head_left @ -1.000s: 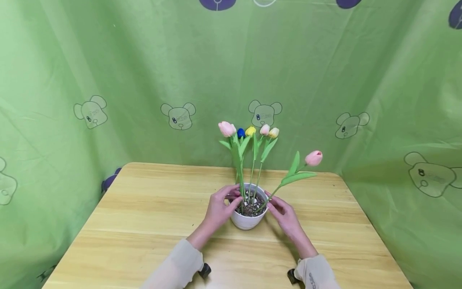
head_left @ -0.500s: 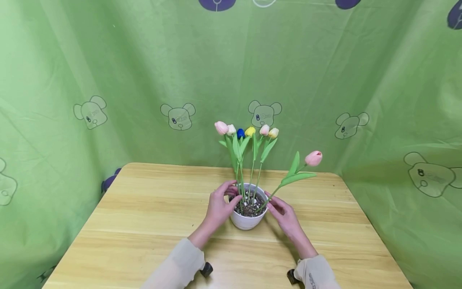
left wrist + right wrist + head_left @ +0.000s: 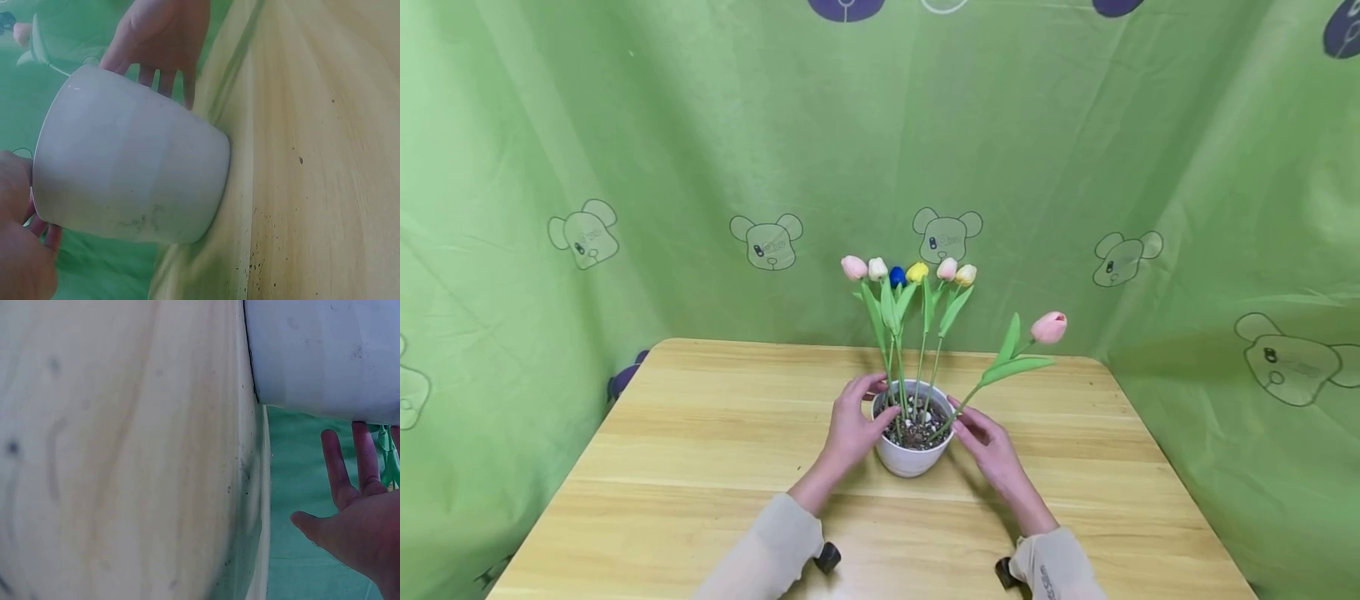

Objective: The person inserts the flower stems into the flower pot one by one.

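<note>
A white plant pot filled with dark, pale-flecked soil holds several tulips. Pink, white, blue and yellow blooms stand grouped at its back and left. Alone, a pink tulip leans far right. My left hand is at the pot's left rim near the pink tulip's stem, thumb over the soil and fingers apart from it. On the opposite side my right hand has thumb and index beside the leaning stem; whether they touch it is unclear. In the right wrist view, the right hand's fingers extend straight to the pot.
The pot stands on a light wooden table with small dark specks. Green curtains printed with bear heads hang behind and on both sides. A black wrist device sits at the left cuff, another at the right.
The left pink tulip has tilted left, uncovering the white bloom beside it. My left fingers have shifted left and spread from the thumb. The right hand stays in place by the leaning tulip.
</note>
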A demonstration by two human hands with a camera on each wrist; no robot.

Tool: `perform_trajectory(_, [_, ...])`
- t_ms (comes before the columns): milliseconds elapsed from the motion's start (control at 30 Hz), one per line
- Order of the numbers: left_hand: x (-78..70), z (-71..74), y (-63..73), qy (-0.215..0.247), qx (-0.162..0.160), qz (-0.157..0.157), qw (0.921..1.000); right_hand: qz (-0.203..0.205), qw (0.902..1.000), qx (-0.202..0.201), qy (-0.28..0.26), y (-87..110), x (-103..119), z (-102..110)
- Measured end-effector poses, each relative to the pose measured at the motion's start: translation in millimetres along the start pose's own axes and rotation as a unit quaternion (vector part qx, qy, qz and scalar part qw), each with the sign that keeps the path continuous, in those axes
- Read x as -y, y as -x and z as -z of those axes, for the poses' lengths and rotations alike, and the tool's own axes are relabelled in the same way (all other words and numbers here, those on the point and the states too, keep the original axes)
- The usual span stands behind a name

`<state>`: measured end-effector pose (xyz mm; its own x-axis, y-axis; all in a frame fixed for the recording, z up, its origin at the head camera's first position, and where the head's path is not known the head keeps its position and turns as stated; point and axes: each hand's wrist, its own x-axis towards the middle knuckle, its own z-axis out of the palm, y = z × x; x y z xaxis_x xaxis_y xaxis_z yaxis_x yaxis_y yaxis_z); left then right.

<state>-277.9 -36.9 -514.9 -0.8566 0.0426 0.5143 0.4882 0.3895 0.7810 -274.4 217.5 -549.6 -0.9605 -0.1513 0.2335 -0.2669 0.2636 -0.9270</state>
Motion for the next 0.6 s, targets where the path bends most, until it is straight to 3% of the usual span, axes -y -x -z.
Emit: perform_trajectory(600, [2.7,-0.3,-1.5,-0.004,0.026,0.040,0.9989,0.007,1.0000,-0.006,-0.002,0.4,-0.2,-0.4])
